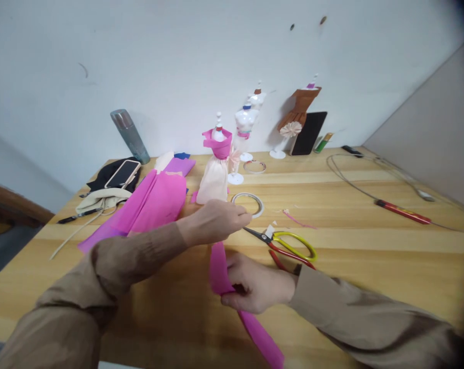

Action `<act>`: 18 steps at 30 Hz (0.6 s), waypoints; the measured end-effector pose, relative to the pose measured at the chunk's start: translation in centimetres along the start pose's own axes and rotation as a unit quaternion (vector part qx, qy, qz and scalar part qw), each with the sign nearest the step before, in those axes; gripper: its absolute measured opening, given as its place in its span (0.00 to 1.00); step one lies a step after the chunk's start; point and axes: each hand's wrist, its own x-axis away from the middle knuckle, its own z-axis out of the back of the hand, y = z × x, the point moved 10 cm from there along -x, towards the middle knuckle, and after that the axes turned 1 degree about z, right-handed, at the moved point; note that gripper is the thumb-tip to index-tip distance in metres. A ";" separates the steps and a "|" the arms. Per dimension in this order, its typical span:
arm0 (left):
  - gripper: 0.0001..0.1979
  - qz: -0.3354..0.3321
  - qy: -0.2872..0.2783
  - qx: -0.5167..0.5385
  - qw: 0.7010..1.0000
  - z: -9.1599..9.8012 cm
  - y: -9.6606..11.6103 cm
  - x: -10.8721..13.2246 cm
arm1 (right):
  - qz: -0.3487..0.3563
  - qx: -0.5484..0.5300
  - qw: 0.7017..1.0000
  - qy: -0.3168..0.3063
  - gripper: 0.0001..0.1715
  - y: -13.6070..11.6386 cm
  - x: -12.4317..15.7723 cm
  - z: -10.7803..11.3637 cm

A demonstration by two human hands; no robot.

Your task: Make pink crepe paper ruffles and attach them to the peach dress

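Observation:
My left hand (pixel 218 221) is closed over the table's middle, its fingers pressed together. The upper end of a pink crepe paper strip (pixel 219 271) runs up under this hand; the exact grip is hidden. Lower and to the right, my right hand (pixel 257 284) pinches the same strip between thumb and fingers, and the tail hangs down towards the table's front. Just beyond my left hand stands a small dress form (pixel 214 179) in a pink top and cream skirt. A roll of tape (pixel 259 205) lies by my left fingertips. Scissors (pixel 289 246) with yellow and red handles rest beside my right hand.
Pink crepe paper sheets (pixel 155 200) lie to the left, near a phone (pixel 123 174) and a bottle (pixel 130 136). More dress forms (pixel 246 120) stand behind, one in a brown dress (pixel 301 107). A red tool with a cable (pixel 403 211) lies at the right.

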 end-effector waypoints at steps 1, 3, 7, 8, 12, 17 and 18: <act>0.15 0.008 -0.019 0.011 1.000 -1.9 -0.2 -0.6 | 0.011 0.023 1.000 -0.002 0.17 -0.3 0.1 -0.2; 0.17 0.048 -0.031 0.017 0.998 -4.8 -1.5 -1.8 | 0.033 0.078 0.996 -0.013 0.15 -0.7 0.2 -0.6; 0.13 0.079 -0.046 0.010 0.996 -7.6 -2.8 -3.6 | 0.044 0.151 0.986 -0.055 0.13 -1.1 0.4 -1.5; 0.13 0.076 -0.044 0.010 0.996 -7.7 -2.7 -3.7 | 0.045 0.162 0.984 -0.065 0.13 -1.2 0.4 -1.7; 0.14 0.076 -0.019 0.017 0.997 -6.6 -1.5 -3.3 | 0.058 0.177 0.978 -0.091 0.13 -1.8 0.4 -2.0; 0.14 0.094 0.031 0.077 0.992 -5.1 -1.2 -2.1 | 0.059 0.142 0.985 -0.074 0.14 -2.0 0.3 -1.8; 0.14 0.084 0.042 0.088 0.992 -5.1 -1.1 -2.0 | 0.060 0.130 0.987 -0.070 0.14 -1.9 0.3 -1.8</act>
